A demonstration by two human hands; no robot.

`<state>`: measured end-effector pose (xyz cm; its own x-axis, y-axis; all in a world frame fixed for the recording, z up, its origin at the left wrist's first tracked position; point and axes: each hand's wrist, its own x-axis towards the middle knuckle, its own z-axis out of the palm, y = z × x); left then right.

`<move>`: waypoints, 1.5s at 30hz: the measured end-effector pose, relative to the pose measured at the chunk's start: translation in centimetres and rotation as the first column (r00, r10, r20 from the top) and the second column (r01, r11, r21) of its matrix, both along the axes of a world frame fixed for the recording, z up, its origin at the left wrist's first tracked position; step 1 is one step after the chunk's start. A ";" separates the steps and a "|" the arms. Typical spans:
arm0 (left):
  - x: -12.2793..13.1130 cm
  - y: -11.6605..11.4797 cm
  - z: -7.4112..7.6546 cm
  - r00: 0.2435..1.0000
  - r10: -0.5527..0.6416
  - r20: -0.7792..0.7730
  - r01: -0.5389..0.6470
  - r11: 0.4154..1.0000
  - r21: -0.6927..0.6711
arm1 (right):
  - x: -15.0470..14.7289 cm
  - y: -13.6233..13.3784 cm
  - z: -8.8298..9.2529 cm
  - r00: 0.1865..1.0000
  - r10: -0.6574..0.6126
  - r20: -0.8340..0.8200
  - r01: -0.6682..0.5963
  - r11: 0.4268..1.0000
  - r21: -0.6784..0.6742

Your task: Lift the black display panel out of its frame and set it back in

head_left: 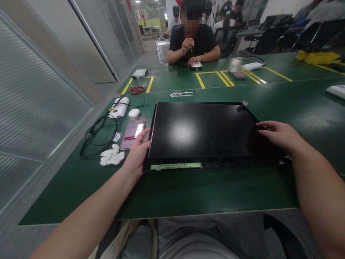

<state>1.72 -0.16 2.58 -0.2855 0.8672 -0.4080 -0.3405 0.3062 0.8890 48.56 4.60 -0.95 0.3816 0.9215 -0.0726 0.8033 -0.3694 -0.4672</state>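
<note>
A black LCD panel (210,133) lies at a slant in a black monitor frame (242,164) on the green table. A strip of green circuit board (175,166) shows along the near edge of the frame. At the left edge, my left hand (137,153) is closed round the panel's side, with the thumb up and the other fingers partly hidden. My right hand (279,133) is at the right edge, thumb and forefinger close together on the panel's rim. Whether it lifts the panel or only steadies it, I cannot tell.
Left of the panel lie a phone (132,133), a white mouse (134,113), a crumpled tissue (111,155), a black cable (93,135) and red scissors (137,90). Thin white strips (182,94) lie behind it. Across the table a person (194,43) works on a small device (196,66).
</note>
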 end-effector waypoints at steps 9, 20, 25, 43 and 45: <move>-0.8 -0.1 -0.9 0.990 -0.144 0.001 0.143 0.986 0.089 | 1.2 0.6 -1.3 1.000 0.003 -0.013 -0.003 1.000 0.013; -1.1 0.1 -2.0 0.974 -0.200 -0.103 0.219 0.946 0.237 | 0.6 0.3 -0.6 1.000 -0.018 -0.007 0.018 1.000 -0.015; -1.4 0.1 -2.2 0.973 -0.212 -0.093 0.228 0.944 0.240 | 0.2 0.2 -0.5 0.999 -0.037 -0.040 0.036 0.999 -0.020; -1.1 0.0 -1.4 0.971 -0.225 -0.079 0.238 0.928 0.287 | -0.5 0.0 0.2 0.999 -0.034 -0.006 0.034 0.997 -0.065; -1.1 0.0 -1.0 0.958 -0.287 -0.016 0.277 0.910 0.307 | -0.4 0.0 0.1 0.999 -0.035 -0.018 0.034 0.998 -0.060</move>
<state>0.61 -0.12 1.55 -0.0029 0.9931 -0.1172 -0.3068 0.1106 0.9453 48.12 4.58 -0.80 0.4110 0.9016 -0.1350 0.7809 -0.4246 -0.4582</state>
